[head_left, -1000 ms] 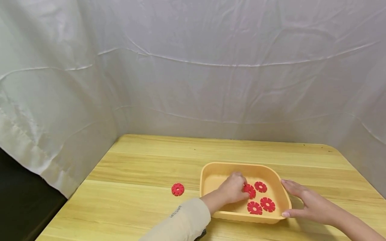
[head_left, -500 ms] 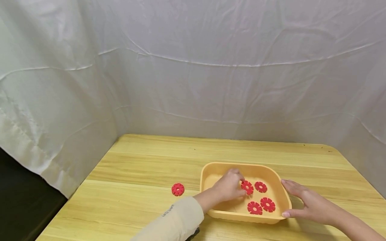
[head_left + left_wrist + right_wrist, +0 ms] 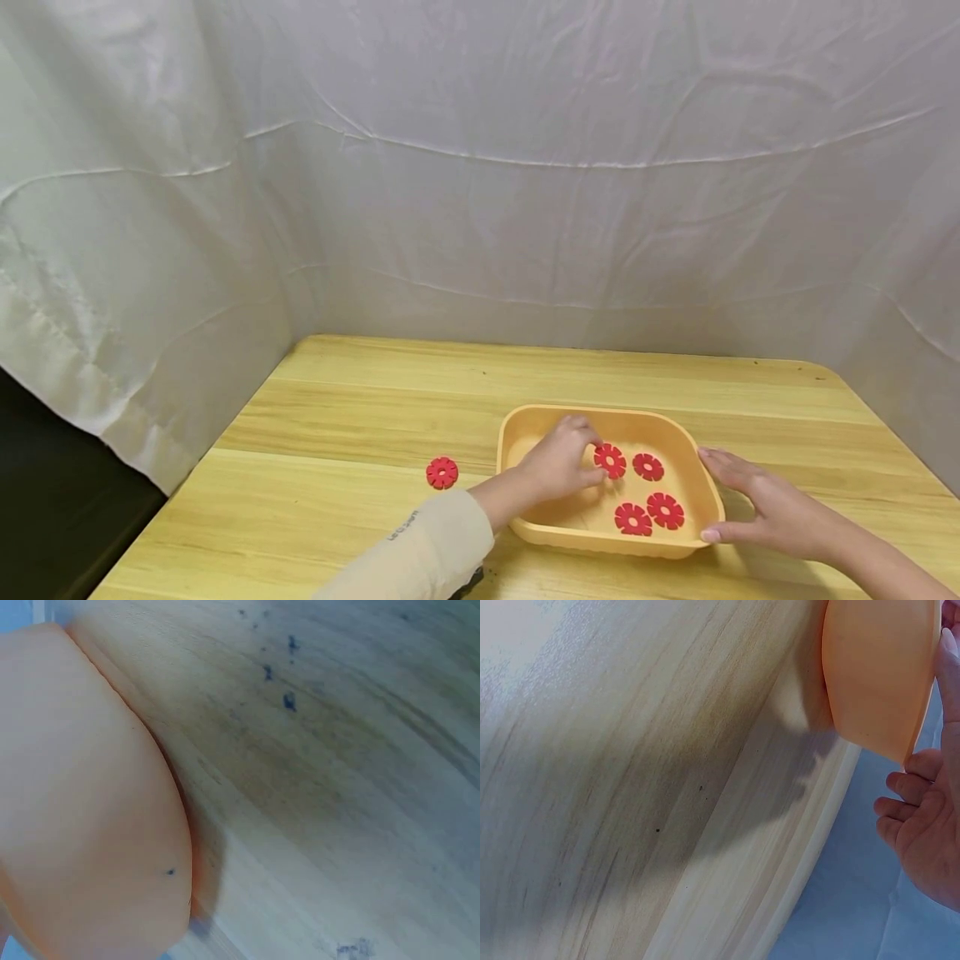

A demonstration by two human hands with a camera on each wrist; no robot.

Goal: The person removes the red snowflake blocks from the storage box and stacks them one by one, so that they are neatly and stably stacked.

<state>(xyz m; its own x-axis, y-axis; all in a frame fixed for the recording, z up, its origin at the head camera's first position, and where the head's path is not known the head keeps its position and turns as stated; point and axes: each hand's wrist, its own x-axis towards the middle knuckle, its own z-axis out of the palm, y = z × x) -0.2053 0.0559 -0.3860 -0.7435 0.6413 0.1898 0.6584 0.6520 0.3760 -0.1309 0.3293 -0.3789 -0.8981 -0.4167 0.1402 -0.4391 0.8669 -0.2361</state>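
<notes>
A yellow-orange plastic tray [image 3: 592, 542] stands on the table. Inside it, the thumb and forefinger of my left hand [image 3: 558, 462] pinch the edges of a red notched building disc [image 3: 610, 461]. More such discs lie in the tray: one [image 3: 648, 467] to the right of the pinched one and two [image 3: 633, 519] nearer the front. My right hand [image 3: 776, 508] spans the tray's right end and holds it by the rim, thumb towards the front corner. The left wrist view shows only the tray's outer wall [image 3: 97, 802] and the tabletop, with that hand hidden.
To the left of the tray, a separate red disc [image 3: 442, 472] lies on the wooden table [image 3: 360, 417]. Pale cloth [image 3: 525, 208] hangs behind the table and along its sides. Something black [image 3: 60, 500] is at the lower left.
My left hand has shifted slightly left and towards the back of the tray, bringing the pinched disc along. My right hand, the tray and the other discs have stayed put.
</notes>
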